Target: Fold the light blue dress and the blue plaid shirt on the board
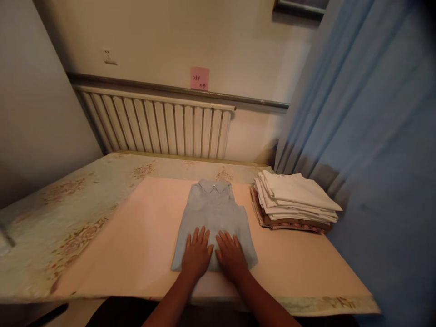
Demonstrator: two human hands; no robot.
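Note:
A light blue-grey collared shirt [214, 209] lies folded into a neat rectangle, its collar pointing away from me. My left hand [197, 252] rests palm down on the lower left part of the shirt, fingers stretched out. On the lower right part, my right hand [231, 254] lies flat in the same way, with its fingers spread. Both thumbs point inward with a small gap between them. Beneath the shirt is a pale pink sheet [136, 236] spread over the bed.
A stack of folded clothes [296, 200], white on top and brown below, sits to the right. Beside it hangs a blue curtain [368, 159]. A flowered bed cover [78, 195] shows at left, and a radiator [160, 125] stands along the wall behind.

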